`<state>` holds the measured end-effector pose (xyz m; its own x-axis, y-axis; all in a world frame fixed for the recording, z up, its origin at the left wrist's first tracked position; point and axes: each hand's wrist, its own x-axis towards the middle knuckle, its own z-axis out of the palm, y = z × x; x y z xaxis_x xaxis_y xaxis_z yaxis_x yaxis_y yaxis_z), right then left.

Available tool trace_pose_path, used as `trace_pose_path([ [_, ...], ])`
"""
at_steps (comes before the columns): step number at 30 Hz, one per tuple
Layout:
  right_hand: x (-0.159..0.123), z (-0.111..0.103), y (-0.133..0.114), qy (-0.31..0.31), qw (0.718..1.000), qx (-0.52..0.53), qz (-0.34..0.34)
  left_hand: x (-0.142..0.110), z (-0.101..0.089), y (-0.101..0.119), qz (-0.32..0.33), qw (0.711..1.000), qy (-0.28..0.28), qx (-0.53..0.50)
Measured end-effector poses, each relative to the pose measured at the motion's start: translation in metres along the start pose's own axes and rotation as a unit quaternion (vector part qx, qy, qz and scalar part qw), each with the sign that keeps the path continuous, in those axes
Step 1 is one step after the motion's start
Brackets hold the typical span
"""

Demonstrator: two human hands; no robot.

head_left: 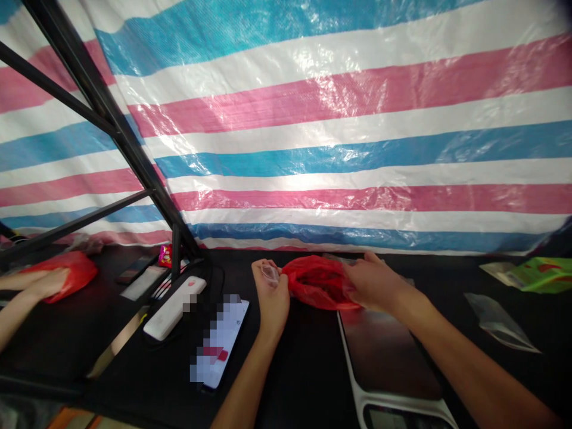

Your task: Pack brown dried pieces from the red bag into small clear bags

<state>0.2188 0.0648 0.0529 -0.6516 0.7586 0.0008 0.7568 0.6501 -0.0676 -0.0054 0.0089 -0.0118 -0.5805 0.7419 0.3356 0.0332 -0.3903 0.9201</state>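
Observation:
A red plastic bag lies on the black table between my hands, at the far end of a metal scale. My left hand is closed and pinches a small clear plastic piece at the bag's left edge. My right hand grips the bag's right side, fingers curled into the red film. Part of the bag is hidden behind my right hand.
A phone and a white power strip lie left of my left arm. Another person's hands hold a second red bag at far left. Clear pouches and a green packet lie right. A black frame stands left.

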Motion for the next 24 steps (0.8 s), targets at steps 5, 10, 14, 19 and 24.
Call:
trace_pose_path([
  [5, 0.002, 0.004, -0.02, 0.046, 0.997, -0.04, -0.051, -0.012, 0.003, -0.004, 0.023, 0.974, -0.045, 0.222],
  [10, 0.009, 0.002, -0.031, 0.008, 0.996, 0.018, -0.082, -0.021, 0.002, -0.003, -0.02, 0.919, -0.114, 0.377],
  [14, 0.011, 0.004, -0.031, -0.04, 0.999, 0.004, -0.016, -0.02, -0.001, -0.014, -0.041, 0.913, -0.127, 0.385],
  [19, 0.013, 0.009, -0.033, -0.034, 0.999, 0.005, -0.009, -0.011, 0.001, -0.015, -0.098, 0.959, -0.139, 0.225],
  [24, 0.016, 0.009, -0.038, -0.048, 0.999, 0.004, -0.01, -0.007, 0.003, -0.009, -0.053, 0.987, -0.096, 0.118],
])
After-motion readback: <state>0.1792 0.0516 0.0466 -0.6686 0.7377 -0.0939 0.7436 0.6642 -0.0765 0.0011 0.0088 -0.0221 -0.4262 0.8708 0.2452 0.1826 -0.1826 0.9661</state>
